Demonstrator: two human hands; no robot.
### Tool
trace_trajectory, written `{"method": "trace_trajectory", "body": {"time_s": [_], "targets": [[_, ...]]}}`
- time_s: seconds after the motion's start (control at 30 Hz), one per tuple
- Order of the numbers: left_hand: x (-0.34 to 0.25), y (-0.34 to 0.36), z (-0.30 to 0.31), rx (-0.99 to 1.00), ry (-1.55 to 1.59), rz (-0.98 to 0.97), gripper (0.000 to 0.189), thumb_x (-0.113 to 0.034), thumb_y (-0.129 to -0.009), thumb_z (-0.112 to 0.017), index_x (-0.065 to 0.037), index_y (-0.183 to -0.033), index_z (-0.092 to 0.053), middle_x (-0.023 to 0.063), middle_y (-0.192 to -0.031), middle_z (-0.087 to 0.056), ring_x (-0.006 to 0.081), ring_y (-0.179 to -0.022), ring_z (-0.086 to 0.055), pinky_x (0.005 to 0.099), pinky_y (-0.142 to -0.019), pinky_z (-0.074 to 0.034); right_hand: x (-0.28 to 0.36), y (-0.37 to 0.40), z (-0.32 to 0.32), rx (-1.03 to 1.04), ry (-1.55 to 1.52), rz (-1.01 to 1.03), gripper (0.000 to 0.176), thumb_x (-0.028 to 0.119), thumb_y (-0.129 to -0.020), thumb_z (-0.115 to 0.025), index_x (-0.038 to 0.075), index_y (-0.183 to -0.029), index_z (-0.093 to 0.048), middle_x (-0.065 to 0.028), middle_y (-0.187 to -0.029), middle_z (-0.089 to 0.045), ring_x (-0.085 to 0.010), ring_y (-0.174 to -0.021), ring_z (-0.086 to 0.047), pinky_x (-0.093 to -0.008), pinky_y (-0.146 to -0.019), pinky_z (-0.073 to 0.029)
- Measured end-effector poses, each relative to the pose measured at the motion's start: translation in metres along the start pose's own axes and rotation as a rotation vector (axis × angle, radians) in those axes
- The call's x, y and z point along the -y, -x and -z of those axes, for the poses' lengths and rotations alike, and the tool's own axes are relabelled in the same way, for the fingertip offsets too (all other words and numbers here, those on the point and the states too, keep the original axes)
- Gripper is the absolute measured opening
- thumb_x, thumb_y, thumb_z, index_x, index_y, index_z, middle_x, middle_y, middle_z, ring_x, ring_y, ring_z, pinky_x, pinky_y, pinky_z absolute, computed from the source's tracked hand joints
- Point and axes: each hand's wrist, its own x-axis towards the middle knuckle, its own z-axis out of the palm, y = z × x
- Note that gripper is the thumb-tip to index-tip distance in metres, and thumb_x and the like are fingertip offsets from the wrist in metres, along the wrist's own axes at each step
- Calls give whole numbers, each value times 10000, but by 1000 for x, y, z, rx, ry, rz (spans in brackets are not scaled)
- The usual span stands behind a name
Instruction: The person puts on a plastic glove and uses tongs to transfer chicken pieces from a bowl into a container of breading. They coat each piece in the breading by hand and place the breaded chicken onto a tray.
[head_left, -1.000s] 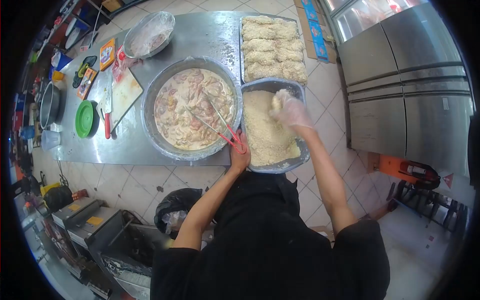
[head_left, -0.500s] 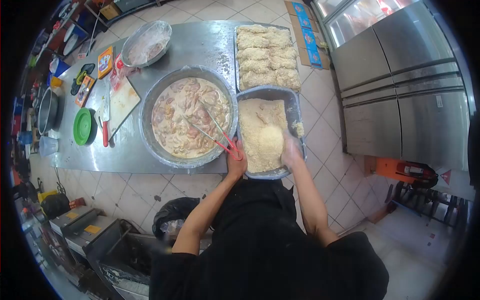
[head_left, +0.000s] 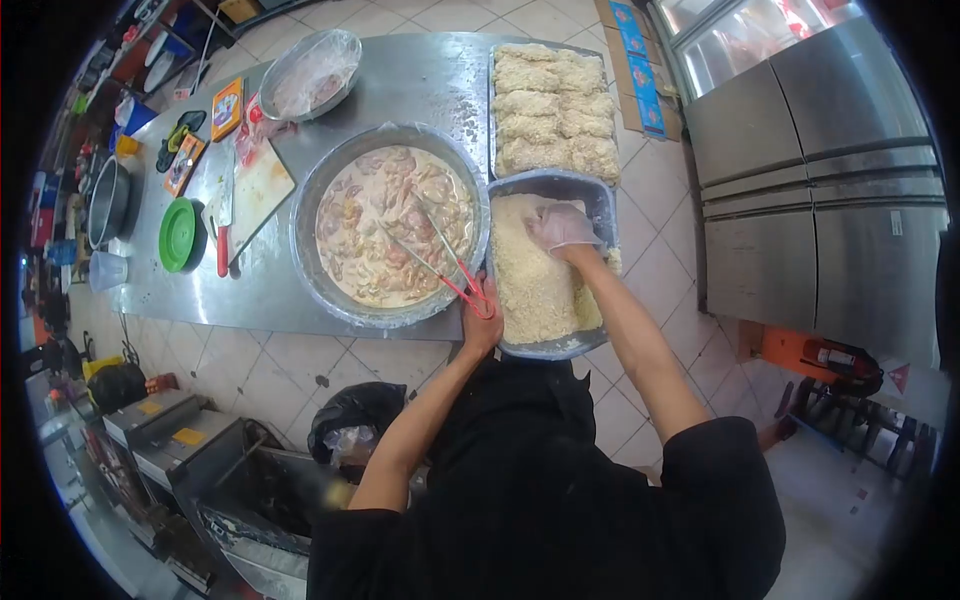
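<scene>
My left hand (head_left: 482,318) is closed around the red handles of metal tongs (head_left: 456,280), beside the near left wall of a grey tub. The tong tips rest over meat pieces in pale batter (head_left: 375,225), inside a large round metal basin (head_left: 303,262). My right hand (head_left: 568,228), in a clear plastic glove, is down in the yellowish crumbs (head_left: 530,290) at the far part of the grey tub (head_left: 604,205). Its fingers curl around something I cannot make out. Beyond the tub stands a tray of crumb-coated pieces (head_left: 555,110) in rows.
Left on the metal table (head_left: 270,300) are a cutting board (head_left: 262,200), a red-handled knife (head_left: 223,235), a green bowl (head_left: 180,235), a covered metal bowl (head_left: 312,75) and a plastic container (head_left: 108,270). Steel refrigerators (head_left: 800,170) stand right; a black bag (head_left: 355,420) lies below the table.
My right hand has moved from the tub's near right side to its far part, into the crumbs. My left hand stays on the tongs. The whole view has shifted slightly.
</scene>
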Motion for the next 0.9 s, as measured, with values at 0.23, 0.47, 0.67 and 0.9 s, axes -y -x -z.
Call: {"method": "trace_trajectory", "body": {"time_s": [0.23,0.47,0.67,0.9], "targets": [[-9,1,3,-3,37,19,453,-314,-1065,-374,84,-1250,-487,252,-1102,-580,361,-1072,-570,427,-933,-429,-7,31,-32,49,-128,-230,588,524,-939,-448,0,-999,-711,-244,-1071,-680,-418,-1022,-639,-482,-895,-490],[-16,-2,7,34,61,75,450,-304,-1055,-392,76,-1264,-513,313,-1152,-604,450,-1119,-579,474,-950,-449,2,47,20,-56,-435,-446,646,549,-933,-484,-57,-986,-700,-305,-1006,-670,-426,-935,-660,-474,-816,-502],[-3,0,2,67,77,61,487,-348,-1069,-362,82,-1270,-470,249,-1127,-575,359,-1094,-562,422,-955,-420,-26,54,32,320,-414,-295,534,404,-777,-751,-75,-1005,-694,-257,-930,-695,-334,-849,-677,-414,-768,-506],[3,0,-5,-11,76,24,461,-333,-1070,-369,81,-1235,-486,243,-1097,-572,340,-1068,-559,423,-945,-421,2,59,25,77,-209,-354,517,385,-738,-746,-32,-1038,-695,-280,-1030,-675,-400,-988,-659,-447,-850,-521]]}}
